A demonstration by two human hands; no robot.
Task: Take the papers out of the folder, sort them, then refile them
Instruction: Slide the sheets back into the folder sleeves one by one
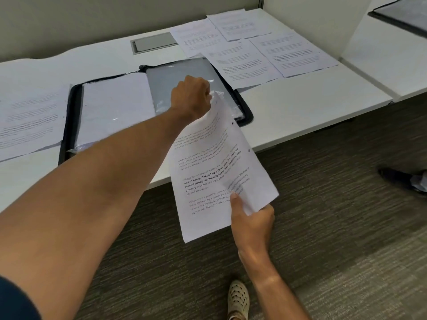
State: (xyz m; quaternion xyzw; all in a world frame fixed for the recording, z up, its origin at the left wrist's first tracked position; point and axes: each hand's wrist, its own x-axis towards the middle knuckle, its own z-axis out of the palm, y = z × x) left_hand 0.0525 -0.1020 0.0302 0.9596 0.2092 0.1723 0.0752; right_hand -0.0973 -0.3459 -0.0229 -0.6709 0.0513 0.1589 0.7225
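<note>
Down by the floor: a foot in a pale perforated clog (pixel 238 300) on grey carpet, nothing task related.
Right hand (pixel 251 224): grip is clamped on the lower corner of the printed sheet (pixel 215 172), thumb on top of the text, fingers tucked underneath.
Sheet: tilted up off the counter edge, its top end running into the folder's right side. Looks like more than one page at the bottom corner, can't say for sure.
Left hand (pixel 193 95): arm stretched out over the folder, fingers curled together at the top edge of the sheet, right where crinkly clear plastic (pixel 218 94) bunches up. Seems to be pinching the sleeve mouth, the paper, or both; fingertips are hidden so I can't tell which.
Folder (pixel 159 100): open flat on the white counter (pixel 312 105), black zip edge, a page in the left half, grey sleeve on the right.
Further back: loose papers (pixel 254 49) spread behind and right of the folder, another batch (pixel 30 121) off to the left.
Step, my guess: sliding a page through the sleeve opening, either refiling or pulling out, hard to call.
Next move: hold the plastic mouth open and keep the sheet straight so it doesn't crumple.
</note>
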